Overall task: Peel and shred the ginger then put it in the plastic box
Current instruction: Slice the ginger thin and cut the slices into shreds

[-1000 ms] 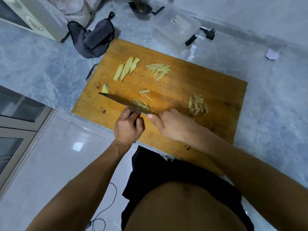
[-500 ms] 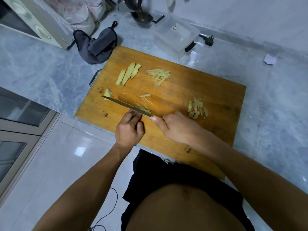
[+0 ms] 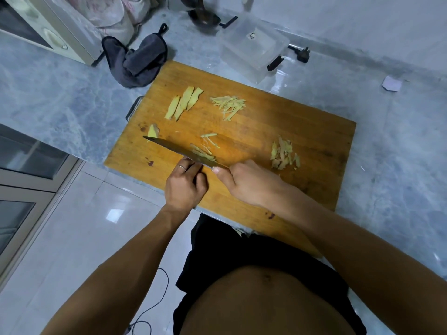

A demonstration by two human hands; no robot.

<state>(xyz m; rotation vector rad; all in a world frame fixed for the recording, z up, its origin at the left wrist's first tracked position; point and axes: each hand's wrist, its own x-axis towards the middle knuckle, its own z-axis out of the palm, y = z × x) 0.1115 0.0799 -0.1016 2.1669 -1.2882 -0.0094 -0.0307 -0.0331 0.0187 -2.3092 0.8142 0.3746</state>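
Note:
On the wooden cutting board point(image 3: 266, 131) my right hand point(image 3: 251, 184) grips the handle of a knife point(image 3: 174, 148). The blade lies across the board's near left part. My left hand point(image 3: 183, 184) sits with curled fingers against the blade's near side, holding a ginger piece that is mostly hidden. Fresh ginger shreds point(image 3: 209, 142) lie just beyond the blade. Farther back are three flat ginger slices point(image 3: 185, 102) and a pile of shreds point(image 3: 228, 105). An end piece of ginger point(image 3: 153, 131) lies by the knife tip. The clear plastic box point(image 3: 254, 47) stands behind the board.
A heap of ginger peel point(image 3: 284, 154) lies on the board's right part. A dark cloth point(image 3: 140, 61) is at the back left, next to a cream appliance point(image 3: 36, 27). A plug point(image 3: 303, 55) and a dark ladle point(image 3: 204, 18) lie near the box. The counter edge runs under my hands.
Both hands and the knife stay at the same spot on the board. Only the view has shifted a little, so the board sits lower in the frame.

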